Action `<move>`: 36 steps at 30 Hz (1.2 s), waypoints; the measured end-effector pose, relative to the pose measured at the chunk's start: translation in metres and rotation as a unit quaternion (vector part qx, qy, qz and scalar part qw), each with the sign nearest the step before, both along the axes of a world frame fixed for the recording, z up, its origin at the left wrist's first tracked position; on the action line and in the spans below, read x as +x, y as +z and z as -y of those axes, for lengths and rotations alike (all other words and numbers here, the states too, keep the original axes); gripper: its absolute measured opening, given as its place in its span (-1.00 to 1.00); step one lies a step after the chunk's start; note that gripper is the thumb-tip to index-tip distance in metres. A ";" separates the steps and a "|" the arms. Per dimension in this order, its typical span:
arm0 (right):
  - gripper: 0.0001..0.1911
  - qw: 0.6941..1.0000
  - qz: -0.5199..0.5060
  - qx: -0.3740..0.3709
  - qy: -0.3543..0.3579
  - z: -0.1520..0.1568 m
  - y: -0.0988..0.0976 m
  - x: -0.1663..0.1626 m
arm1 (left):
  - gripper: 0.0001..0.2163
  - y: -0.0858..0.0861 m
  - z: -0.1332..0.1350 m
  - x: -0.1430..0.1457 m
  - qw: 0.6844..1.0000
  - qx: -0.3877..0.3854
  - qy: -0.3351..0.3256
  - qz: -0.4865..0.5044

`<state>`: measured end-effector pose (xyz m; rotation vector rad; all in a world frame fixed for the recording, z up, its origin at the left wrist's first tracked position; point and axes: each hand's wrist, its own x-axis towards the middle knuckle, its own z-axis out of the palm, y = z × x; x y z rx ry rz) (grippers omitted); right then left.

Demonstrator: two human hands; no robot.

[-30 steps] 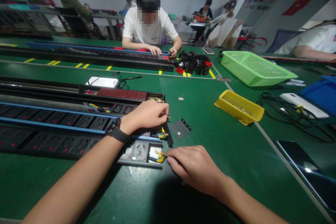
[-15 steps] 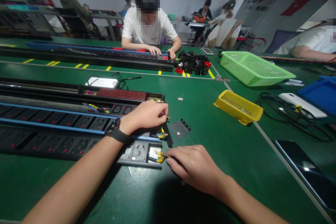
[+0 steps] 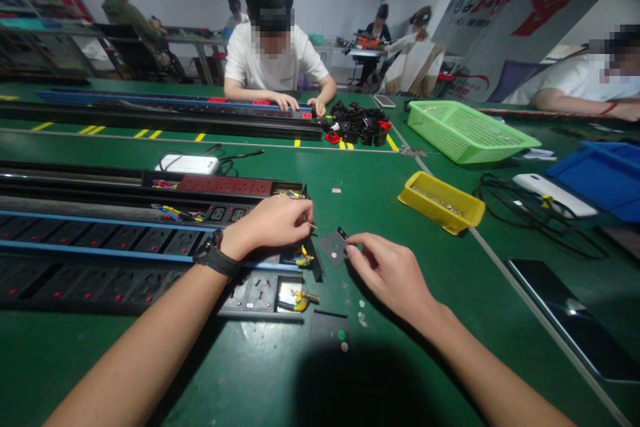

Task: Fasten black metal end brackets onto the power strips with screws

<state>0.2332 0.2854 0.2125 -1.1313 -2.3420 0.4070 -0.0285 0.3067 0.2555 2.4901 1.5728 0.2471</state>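
Note:
My left hand (image 3: 274, 221), with a black watch on its wrist, rests over the ends of the power strips. Its fingers are pinched together on a thin brass-coloured piece (image 3: 313, 227). Thumb and index finger of my right hand (image 3: 395, 275) close on the edge of a dark metal end plate (image 3: 333, 248) lying on the table. In the nearest power strip (image 3: 263, 292), yellow-green wires meet a brass stud (image 3: 311, 298) that sticks out of the open end. Similar wires (image 3: 303, 255) show at the end of the blue-edged strip (image 3: 150, 239).
Another dark plate (image 3: 329, 328) lies at the near strip's end. Rightward are a yellow bin of small metal parts (image 3: 445, 203), a green basket (image 3: 470, 133), a phone (image 3: 570, 317) and cables (image 3: 540, 213). Across the table (image 3: 280, 380), a person (image 3: 273, 67) handles a strip beside black sockets (image 3: 357, 123).
My right hand has left the brass stud on the nearest strip and moved up and right to the dark end plate. My left hand keeps its pinch. The view has shifted slightly.

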 end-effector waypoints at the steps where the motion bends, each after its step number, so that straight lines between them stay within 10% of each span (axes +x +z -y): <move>1: -0.76 1.000 0.011 0.001 -0.009 -0.001 -0.001 -0.001 | -0.92 0.000 0.000 0.000 1.000 -0.006 0.000 0.004; 36: -0.75 0.994 0.056 0.060 -0.073 -0.035 -0.021 0.006 | -0.89 -0.002 -0.004 -0.007 0.997 -0.020 -0.019 0.068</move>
